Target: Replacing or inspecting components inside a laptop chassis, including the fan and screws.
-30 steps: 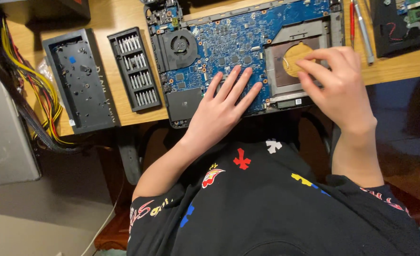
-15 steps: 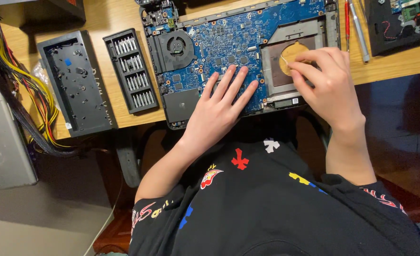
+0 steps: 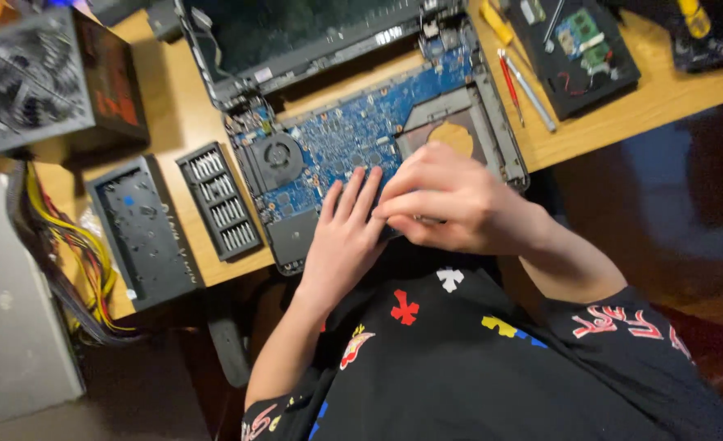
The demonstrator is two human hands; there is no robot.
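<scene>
Hands (image 3: 345,237) (image 3: 459,204) flat, holding nothing, on laptop board (image 3: 353,139) | bit tray (image 3: 218,200) left | screwdrivers (image 3: 525,86) right

Your left hand (image 3: 341,245) flat on the opened laptop base (image 3: 361,139) at frame centre, your right hand (image 3: 459,204) just right of it, bit tray (image 3: 218,200) left of the laptop, power supply (image 3: 47,77) upper left, screwdrivers (image 3: 525,82) upper right.

Blue circuit board (image 3: 353,135), yellow cables (image 3: 67,237), black shirt (image 3: 492,367) with red, white, yellow crosses.
</scene>
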